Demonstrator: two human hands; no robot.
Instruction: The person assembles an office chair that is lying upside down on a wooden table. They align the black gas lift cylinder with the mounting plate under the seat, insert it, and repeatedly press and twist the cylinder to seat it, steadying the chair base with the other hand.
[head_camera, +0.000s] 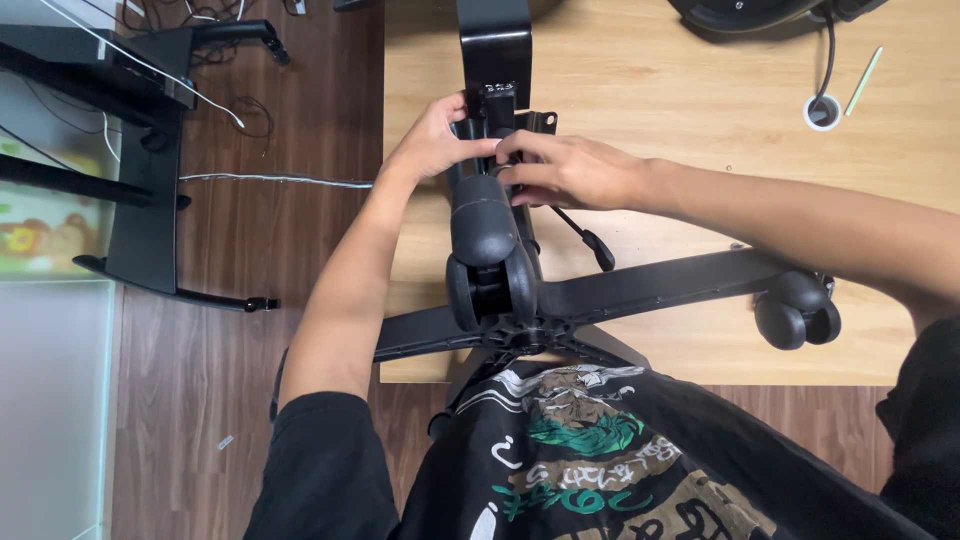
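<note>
Office-chair base (640, 285) lies upturned at table (700, 110) centre, castor (797, 312) at 3 o'clock; my left hand (435, 140) and right hand (570, 172) close around the seat mechanism (497, 125) at 12 o'clock; I judge it heavy, rigid, top-weighted; best gripped by spokes.

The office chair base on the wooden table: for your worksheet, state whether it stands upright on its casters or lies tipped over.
Tipped over. The chair base has its casters pointing sideways and up, off the table.
</note>
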